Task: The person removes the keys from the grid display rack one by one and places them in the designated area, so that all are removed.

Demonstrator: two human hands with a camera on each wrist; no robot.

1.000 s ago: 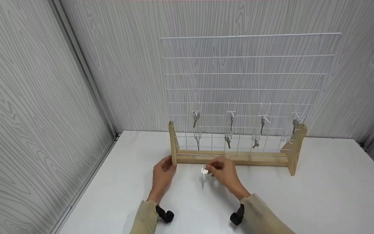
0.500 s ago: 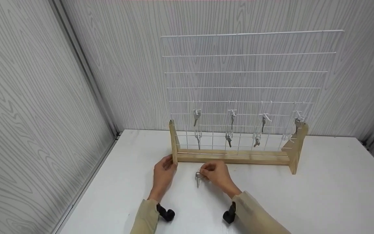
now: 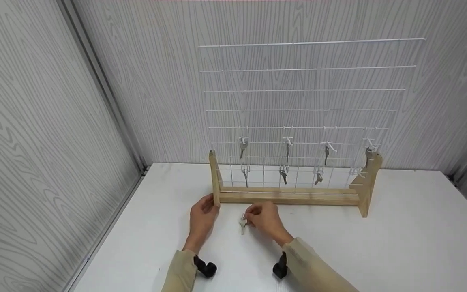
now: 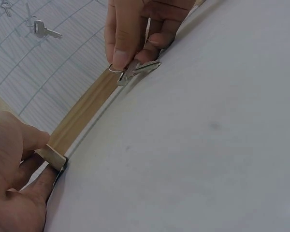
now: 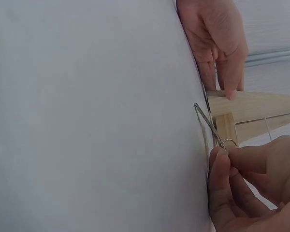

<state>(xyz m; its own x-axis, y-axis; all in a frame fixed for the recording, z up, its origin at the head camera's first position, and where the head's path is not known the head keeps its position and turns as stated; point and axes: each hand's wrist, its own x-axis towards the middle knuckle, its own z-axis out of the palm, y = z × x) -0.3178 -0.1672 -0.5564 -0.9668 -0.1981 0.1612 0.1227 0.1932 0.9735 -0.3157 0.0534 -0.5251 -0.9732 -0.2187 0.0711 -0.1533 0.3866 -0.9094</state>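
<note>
In the head view, the left forearm comes up from the bottom edge and the left hand [image 3: 203, 219] stands at the foot of the left wooden upright [image 3: 215, 178], its fingers and thumb closed around the wood. The right forearm slants inward from the lower right, and the right hand [image 3: 266, 221] is just in front of the wooden bar [image 3: 294, 198], with the back of the hand upward. Its fingertips are pressed together, and from them a key [image 3: 243, 224] hangs, near the left hand but apart from it, over the white table [image 3: 412, 231]. Behind them rises the wire grid [image 3: 298, 110], where other keys [image 3: 288, 153] hang on hooks. In the left wrist view, the left thumb lies over the end of the upright and the fingers go beneath it; the right hand points downward and pinches a thin ring [image 4: 114, 70] attached to the key. In the right wrist view, the thumb and forefinger of the right hand meet tightly at this ring, the remaining fingers are bent, and the key sticks out toward the left hand; whether one key or more is there, I cannot tell
</note>
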